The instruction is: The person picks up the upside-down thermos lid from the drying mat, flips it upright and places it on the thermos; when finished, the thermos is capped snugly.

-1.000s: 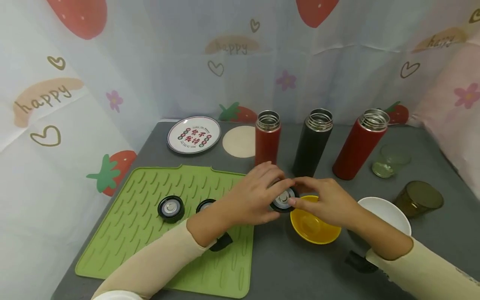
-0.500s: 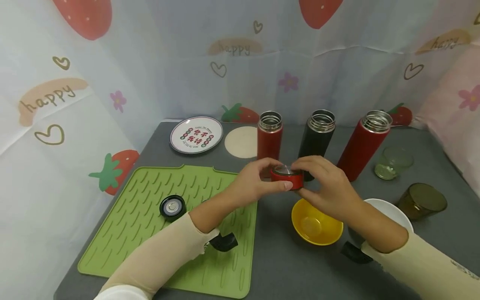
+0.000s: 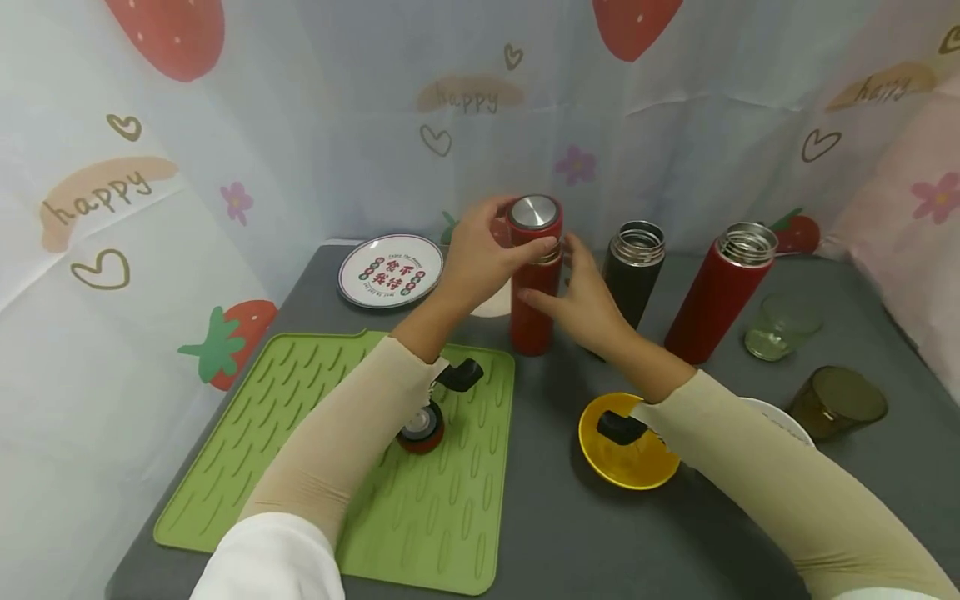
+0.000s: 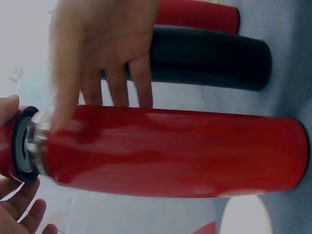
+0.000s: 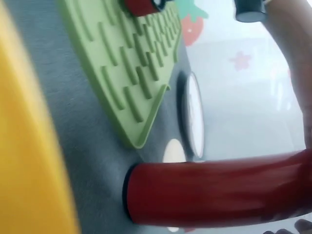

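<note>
Hands meet at the small red flask (image 3: 534, 292), which stands upright at the far middle of the grey surface (image 3: 570, 533), just left of the black flask (image 3: 630, 271). The left hand (image 3: 480, 254) curls round the red cap (image 3: 534, 218) from the far-left side, fingers wrapped so the cap sits square over the steel neck; a thin band of thread shows beneath it, so it looks not yet fully down. The right hand (image 3: 577, 300) is spread, its straight fingers laid along the flask's body, apparently to steady it against the turning, not gripping it. In the left wrist view those fingers (image 4: 112, 73) lie flat on the red wall.

On the green mat (image 3: 300, 467) near the left forearm lies another red cap (image 3: 422, 433), inner side up, likely kept there off the surface. Yellow bowl (image 3: 637, 471) sits under the right wrist. Farther right stands the bigger red flask (image 3: 716, 292), open-mouthed like the black one
</note>
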Action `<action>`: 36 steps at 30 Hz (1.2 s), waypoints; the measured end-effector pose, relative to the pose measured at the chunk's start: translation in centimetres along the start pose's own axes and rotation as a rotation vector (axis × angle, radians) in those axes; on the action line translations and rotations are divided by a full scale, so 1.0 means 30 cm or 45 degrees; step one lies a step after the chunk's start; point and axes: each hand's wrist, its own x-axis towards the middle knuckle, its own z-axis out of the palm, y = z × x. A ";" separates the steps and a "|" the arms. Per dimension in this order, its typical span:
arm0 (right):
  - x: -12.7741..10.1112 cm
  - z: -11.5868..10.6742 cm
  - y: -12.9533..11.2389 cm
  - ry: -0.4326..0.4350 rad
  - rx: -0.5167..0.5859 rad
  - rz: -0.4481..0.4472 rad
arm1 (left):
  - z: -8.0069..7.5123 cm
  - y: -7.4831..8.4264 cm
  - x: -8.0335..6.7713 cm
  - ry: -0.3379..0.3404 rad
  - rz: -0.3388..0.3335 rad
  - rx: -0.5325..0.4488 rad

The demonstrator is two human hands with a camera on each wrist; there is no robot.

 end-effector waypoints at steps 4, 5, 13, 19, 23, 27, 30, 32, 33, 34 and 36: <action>0.038 0.021 0.024 -0.017 0.077 0.053 | 0.037 -0.034 0.006 0.010 -0.003 -0.026; 0.042 0.021 0.029 -0.022 0.078 0.068 | 0.042 -0.037 0.005 0.005 -0.007 -0.026; 0.049 0.015 0.050 -0.069 -0.002 0.116 | 0.050 -0.047 -0.016 -0.012 -0.031 0.012; 0.054 0.014 0.056 -0.086 -0.019 0.112 | 0.035 -0.084 -0.017 -0.023 -0.006 -0.030; 0.057 0.017 0.056 -0.101 -0.019 0.130 | 0.010 -0.130 -0.024 0.054 0.071 -0.203; 0.053 0.010 0.053 -0.098 -0.040 0.129 | -0.001 -0.084 -0.058 0.053 0.225 -0.306; 0.052 0.005 0.054 -0.099 -0.044 0.104 | 0.028 -0.057 -0.068 0.013 0.179 -0.238; 0.052 0.006 0.055 -0.105 -0.037 0.058 | 0.060 -0.055 -0.058 -0.021 0.088 -0.217; 0.053 0.009 0.057 -0.103 -0.036 0.025 | 0.079 -0.062 -0.046 -0.042 0.037 -0.212; 0.054 0.011 0.057 -0.101 -0.036 -0.005 | 0.098 -0.072 -0.033 -0.054 -0.014 -0.202; 0.052 0.018 0.058 -0.094 -0.035 -0.042 | 0.114 -0.061 -0.021 -0.060 -0.068 -0.190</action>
